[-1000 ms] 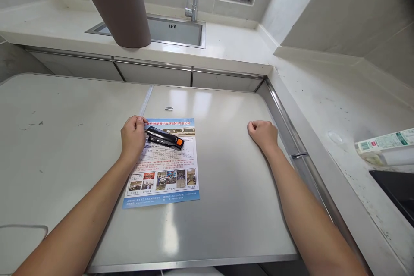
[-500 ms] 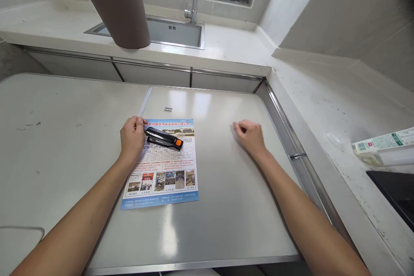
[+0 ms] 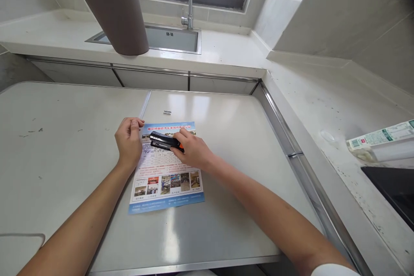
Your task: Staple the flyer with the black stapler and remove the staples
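My right hand (image 3: 194, 148) is closed round the orange-marked end of a black stapler (image 3: 161, 140). The stapler lies over the upper part of a printed flyer (image 3: 166, 205) with a blue bottom band, its other end pointing left. Beside the flyer's upper left edge is my left hand (image 3: 128, 140), its fingers curled in. Whether anything is in those fingers is hidden. Two small strips of staples (image 3: 167, 112) rest on the table just beyond the flyer.
The pale folding table (image 3: 233, 224) has a seam and dark marks on its left part. Behind it are a counter with a sink (image 3: 171, 39), a tap (image 3: 190, 13) and a large brown cylinder (image 3: 126, 17). A green-and-white package (image 3: 381, 136) lies on the right counter.
My right hand has moved left from the bare table and taken hold of the stapler. My left hand has drawn slightly left, away from the stapler. The flyer has shifted a little right.
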A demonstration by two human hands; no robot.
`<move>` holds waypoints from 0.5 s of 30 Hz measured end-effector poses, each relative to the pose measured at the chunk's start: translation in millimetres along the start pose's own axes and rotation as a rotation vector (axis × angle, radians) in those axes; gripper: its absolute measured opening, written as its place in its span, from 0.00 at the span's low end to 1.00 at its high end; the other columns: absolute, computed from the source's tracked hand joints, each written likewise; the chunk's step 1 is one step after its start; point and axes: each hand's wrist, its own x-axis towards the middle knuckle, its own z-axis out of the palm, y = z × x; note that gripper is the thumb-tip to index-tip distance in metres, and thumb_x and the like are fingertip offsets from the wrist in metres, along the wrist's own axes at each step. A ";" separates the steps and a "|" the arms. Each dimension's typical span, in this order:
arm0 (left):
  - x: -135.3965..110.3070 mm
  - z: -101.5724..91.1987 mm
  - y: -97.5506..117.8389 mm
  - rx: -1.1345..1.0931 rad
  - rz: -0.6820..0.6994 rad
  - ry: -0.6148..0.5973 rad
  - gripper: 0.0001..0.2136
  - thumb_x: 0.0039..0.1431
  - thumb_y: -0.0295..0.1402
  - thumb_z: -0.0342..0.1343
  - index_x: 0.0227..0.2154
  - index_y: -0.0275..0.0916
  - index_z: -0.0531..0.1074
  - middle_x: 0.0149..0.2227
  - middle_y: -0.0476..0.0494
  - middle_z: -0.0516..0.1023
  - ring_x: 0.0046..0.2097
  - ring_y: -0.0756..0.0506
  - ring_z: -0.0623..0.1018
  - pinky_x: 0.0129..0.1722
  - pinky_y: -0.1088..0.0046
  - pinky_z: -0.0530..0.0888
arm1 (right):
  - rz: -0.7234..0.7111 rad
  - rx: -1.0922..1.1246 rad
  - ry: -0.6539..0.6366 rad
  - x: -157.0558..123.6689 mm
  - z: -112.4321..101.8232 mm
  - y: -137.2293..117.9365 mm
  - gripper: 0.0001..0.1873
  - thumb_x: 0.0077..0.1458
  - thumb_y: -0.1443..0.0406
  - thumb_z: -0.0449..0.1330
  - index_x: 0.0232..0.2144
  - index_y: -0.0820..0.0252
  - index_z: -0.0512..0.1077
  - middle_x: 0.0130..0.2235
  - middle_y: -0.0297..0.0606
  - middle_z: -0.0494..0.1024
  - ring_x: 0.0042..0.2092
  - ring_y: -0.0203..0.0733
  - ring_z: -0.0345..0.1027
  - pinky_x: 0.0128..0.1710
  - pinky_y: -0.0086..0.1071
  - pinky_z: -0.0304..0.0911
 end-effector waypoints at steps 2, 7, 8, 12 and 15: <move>-2.9 1.0 6.9 -0.014 0.065 -0.114 0.15 0.73 0.40 0.46 0.33 0.42 0.71 0.42 0.41 0.79 0.48 0.41 0.78 0.52 0.62 0.75 | 0.008 -0.008 -0.015 -10.5 -10.2 12.0 0.08 0.67 0.60 0.62 0.46 0.54 0.69 0.48 0.38 0.74 0.40 0.42 0.71 0.33 0.33 0.62; -16.5 11.9 20.2 -0.039 0.272 -0.587 0.12 0.74 0.39 0.47 0.42 0.41 0.75 0.45 0.41 0.80 0.48 0.41 0.79 0.52 0.62 0.75 | 0.050 -0.004 0.001 -51.2 -41.0 46.6 0.07 0.65 0.62 0.63 0.44 0.54 0.70 0.45 0.38 0.74 0.41 0.42 0.71 0.38 0.33 0.64; -21.0 15.1 22.4 -0.024 0.307 -0.682 0.12 0.74 0.38 0.47 0.46 0.42 0.75 0.47 0.41 0.80 0.50 0.41 0.79 0.53 0.62 0.74 | 0.072 0.002 0.014 -59.8 -45.8 52.6 0.06 0.65 0.63 0.63 0.43 0.54 0.70 0.44 0.37 0.74 0.41 0.42 0.71 0.39 0.33 0.65; -39.3 28.3 29.4 0.093 0.438 -0.888 0.13 0.74 0.37 0.50 0.56 0.44 0.71 0.58 0.39 0.77 0.60 0.38 0.74 0.60 0.56 0.71 | 0.158 0.009 0.076 -84.1 -55.0 69.6 0.10 0.63 0.62 0.65 0.45 0.54 0.71 0.44 0.37 0.75 0.41 0.44 0.72 0.40 0.36 0.68; -46.8 34.6 30.9 0.192 0.478 -0.896 0.17 0.72 0.38 0.55 0.60 0.44 0.69 0.61 0.38 0.76 0.62 0.35 0.72 0.60 0.51 0.70 | 0.140 0.007 0.081 -88.6 -53.4 75.9 0.17 0.62 0.60 0.68 0.51 0.53 0.71 0.48 0.40 0.77 0.46 0.48 0.74 0.43 0.39 0.70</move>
